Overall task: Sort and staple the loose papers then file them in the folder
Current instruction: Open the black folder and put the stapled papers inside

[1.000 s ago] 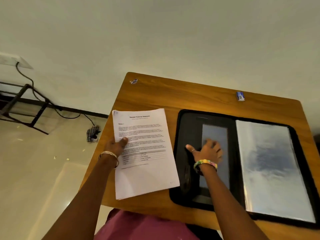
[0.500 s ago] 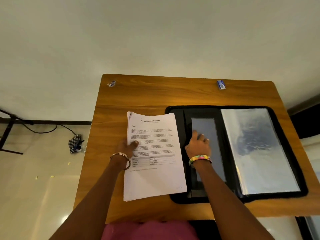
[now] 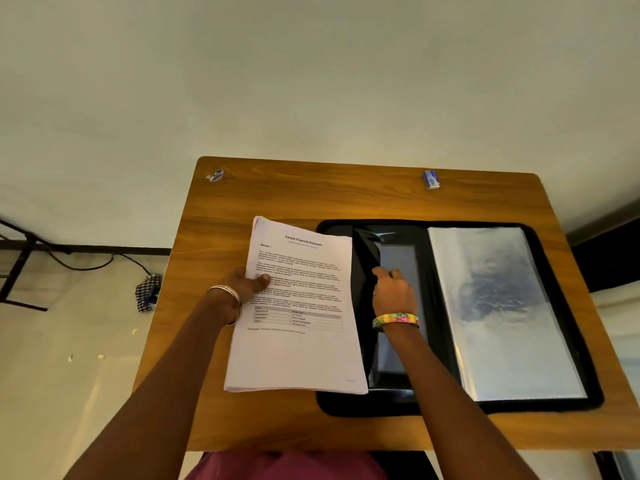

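Observation:
A stack of printed white papers (image 3: 298, 341) is held by my left hand (image 3: 247, 284), thumb on top at its left edge; the stack's right side overlaps the open black folder (image 3: 568, 306). My right hand (image 3: 393, 289) is on the folder's left inner panel, fingers gripping the edge of a black pocket flap (image 3: 365, 265) and lifting it. Clear plastic sleeves (image 3: 502, 313) fill the folder's right half. A small blue and white staple box (image 3: 431, 178) lies near the desk's far edge. A small stapler-like item (image 3: 215, 175) lies at the far left corner.
The wooden desk (image 3: 277, 199) stands against a pale wall. On the floor to the left are a black cable, a checked cloth (image 3: 148, 292) and a black metal frame (image 3: 17, 268).
The papers moved right, now overlapping the folder's left edge. My right hand went from lying flat on the inner panel to lifting the pocket flap. The camera view shifted left.

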Demonstrator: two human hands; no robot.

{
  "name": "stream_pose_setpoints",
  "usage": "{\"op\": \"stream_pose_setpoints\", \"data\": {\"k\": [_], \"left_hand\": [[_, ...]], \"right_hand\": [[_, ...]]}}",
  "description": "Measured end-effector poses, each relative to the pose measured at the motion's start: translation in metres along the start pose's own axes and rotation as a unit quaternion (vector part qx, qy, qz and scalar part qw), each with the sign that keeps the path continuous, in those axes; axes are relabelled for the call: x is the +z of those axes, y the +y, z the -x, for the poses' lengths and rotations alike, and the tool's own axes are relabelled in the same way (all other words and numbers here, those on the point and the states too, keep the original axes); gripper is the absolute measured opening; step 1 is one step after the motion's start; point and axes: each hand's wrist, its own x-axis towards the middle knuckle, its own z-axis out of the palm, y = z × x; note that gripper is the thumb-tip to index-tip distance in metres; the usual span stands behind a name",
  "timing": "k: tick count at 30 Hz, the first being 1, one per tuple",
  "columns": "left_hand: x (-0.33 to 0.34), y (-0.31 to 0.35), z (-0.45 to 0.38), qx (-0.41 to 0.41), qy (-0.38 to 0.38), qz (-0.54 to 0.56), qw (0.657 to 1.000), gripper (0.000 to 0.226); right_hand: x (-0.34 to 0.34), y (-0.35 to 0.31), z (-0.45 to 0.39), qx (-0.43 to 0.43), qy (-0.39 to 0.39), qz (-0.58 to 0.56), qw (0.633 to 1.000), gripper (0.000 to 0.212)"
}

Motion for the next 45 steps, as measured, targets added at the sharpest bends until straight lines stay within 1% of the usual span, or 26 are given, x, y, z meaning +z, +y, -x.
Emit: {"op": "stream_pose_setpoints", "data": {"k": [2, 5, 7, 10, 12, 13, 14, 16, 17, 19, 22, 25, 27, 31, 32, 34, 36, 37, 38, 39, 40, 42, 45], "left_hand": [[0.004, 0.008, 0.000, -0.007, -0.011, -0.028, 1.000, 0.035], [0.011, 0.018, 0.001, -0.012, -0.008, -0.056, 0.998, 0.045], [0.015, 0.022, 0.003, -0.012, -0.010, -0.074, 0.997, 0.044], [0.021, 0.025, 0.005, -0.005, -0.013, -0.089, 0.996, 0.035], [0.024, 0.028, 0.006, 0.001, -0.014, -0.094, 0.995, 0.030], [0.025, 0.029, 0.006, 0.003, -0.016, -0.098, 0.995, 0.031], [0.026, 0.031, 0.006, 0.007, -0.020, -0.105, 0.994, 0.033], [0.023, 0.033, 0.006, 0.011, -0.020, -0.116, 0.993, 0.034], [0.021, 0.033, 0.006, 0.011, -0.018, -0.120, 0.993, 0.036], [0.019, 0.032, 0.005, 0.010, -0.017, -0.121, 0.993, 0.039], [0.017, 0.028, 0.005, 0.014, -0.010, -0.104, 0.994, 0.036], [0.021, 0.024, 0.003, 0.011, -0.004, -0.099, 0.995, 0.032], [0.021, 0.021, 0.000, 0.019, -0.007, -0.095, 0.995, 0.029], [0.021, 0.026, -0.008, 0.055, -0.015, -0.100, 0.993, 0.024], [0.022, 0.028, -0.010, 0.062, -0.014, -0.101, 0.993, 0.027], [0.022, 0.033, -0.012, 0.070, -0.012, -0.104, 0.992, 0.032], [0.025, 0.034, -0.016, 0.080, -0.025, -0.102, 0.991, 0.030], [0.027, 0.034, -0.017, 0.084, -0.029, -0.099, 0.991, 0.029], [0.029, 0.034, -0.016, 0.089, -0.030, -0.096, 0.991, 0.029], [0.031, 0.033, -0.017, 0.096, -0.029, -0.090, 0.991, 0.029], [0.034, 0.031, -0.018, 0.099, -0.027, -0.086, 0.991, 0.030], [0.039, 0.025, -0.018, 0.096, -0.024, -0.061, 0.993, 0.029], [0.047, 0.015, -0.016, 0.086, -0.006, -0.036, 0.996, 0.028]], "right_hand": [[-0.010, 0.003, -0.001, -0.012, -0.030, -0.012, 0.999, 0.051], [-0.020, 0.003, -0.006, -0.033, -0.090, 0.026, 0.995, 0.065], [-0.026, -0.001, -0.012, -0.041, -0.118, 0.053, 0.991, 0.071], [-0.026, -0.008, -0.022, -0.032, -0.162, 0.076, 0.983, 0.072], [-0.024, -0.009, -0.029, -0.014, -0.165, 0.069, 0.984, 0.064], [-0.023, -0.010, -0.031, 0.007, -0.159, 0.061, 0.985, 0.059], [-0.023, -0.009, -0.033, 0.014, -0.150, 0.072, 0.986, 0.059], [-0.026, -0.013, -0.035, 0.031, -0.156, 0.092, 0.983, 0.060], [-0.026, -0.016, -0.036, 0.050, -0.155, 0.074, 0.984, 0.055], [-0.027, -0.022, -0.040, 0.060, -0.185, 0.086, 0.977, 0.052], [-0.022, -0.031, -0.044, 0.067, -0.204, 0.130, 0.968, 0.060], [-0.023, -0.033, -0.042, 0.048, -0.213, 0.155, 0.964, 0.074], [-0.022, -0.032, -0.042, 0.044, -0.212, 0.157, 0.963, 0.073], [-0.023, -0.030, -0.036, 0.050, -0.216, 0.128, 0.967, 0.050], [-0.022, -0.028, -0.035, 0.052, -0.209, 0.123, 0.969, 0.052], [-0.025, -0.027, -0.034, 0.062, -0.197, 0.099, 0.973, 0.061], [-0.027, -0.024, -0.034, 0.096, -0.185, 0.066, 0.976, 0.048], [-0.027, -0.023, -0.033, 0.129, -0.185, 0.023, 0.974, 0.053], [-0.030, -0.023, -0.029, 0.165, -0.183, -0.032, 0.969, 0.064], [-0.030, -0.022, -0.025, 0.193, -0.179, -0.076, 0.962, 0.069], [-0.030, -0.020, -0.018, 0.209, -0.177, -0.106, 0.956, 0.070], [-0.027, -0.017, -0.008, 0.230, -0.206, -0.156, 0.938, 0.068], [-0.029, -0.013, -0.003, 0.236, -0.234, -0.222, 0.917, 0.064]]}}
